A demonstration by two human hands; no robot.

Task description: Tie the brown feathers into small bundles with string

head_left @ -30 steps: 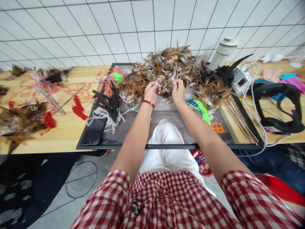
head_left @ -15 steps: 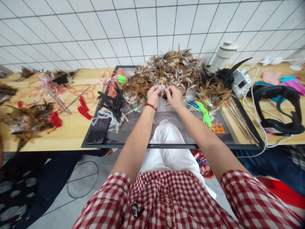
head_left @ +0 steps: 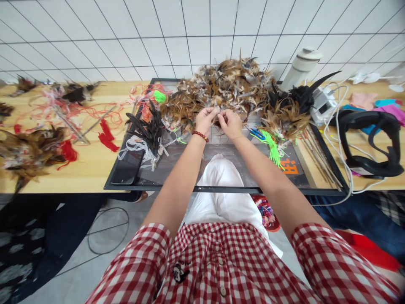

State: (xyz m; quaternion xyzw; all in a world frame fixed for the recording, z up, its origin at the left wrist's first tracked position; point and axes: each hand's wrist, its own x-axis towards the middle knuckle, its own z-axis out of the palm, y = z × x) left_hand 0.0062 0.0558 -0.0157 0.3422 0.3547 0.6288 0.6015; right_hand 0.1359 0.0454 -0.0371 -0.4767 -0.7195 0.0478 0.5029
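Note:
Just in front of a large heap of brown feathers [head_left: 228,80], my left hand [head_left: 205,120] and my right hand [head_left: 230,123] almost meet, fingertips pinched. Whatever sits between them is too small and too blended with the feathers to make out. A bundle of black feathers [head_left: 148,131] with white ribbon [head_left: 136,147] lies to the left of my left hand. Right of my right hand are bright green strings [head_left: 272,147] and a blue tool [head_left: 257,134], perhaps small snips. Everything here rests on a black-framed board [head_left: 177,189].
A phone [head_left: 126,169] lies at the board's left corner. Thin sticks [head_left: 321,158], a white bottle [head_left: 302,67], a white adapter [head_left: 322,103] with cables and a black headset [head_left: 370,143] stand to the right. Red tassels [head_left: 107,136] and more feathers [head_left: 28,154] lie left. People sit on both sides.
The camera view has shifted slightly, so the table sits a bit higher in the picture. Both hands stay pinched close together before the feather heap, with only small finger movement.

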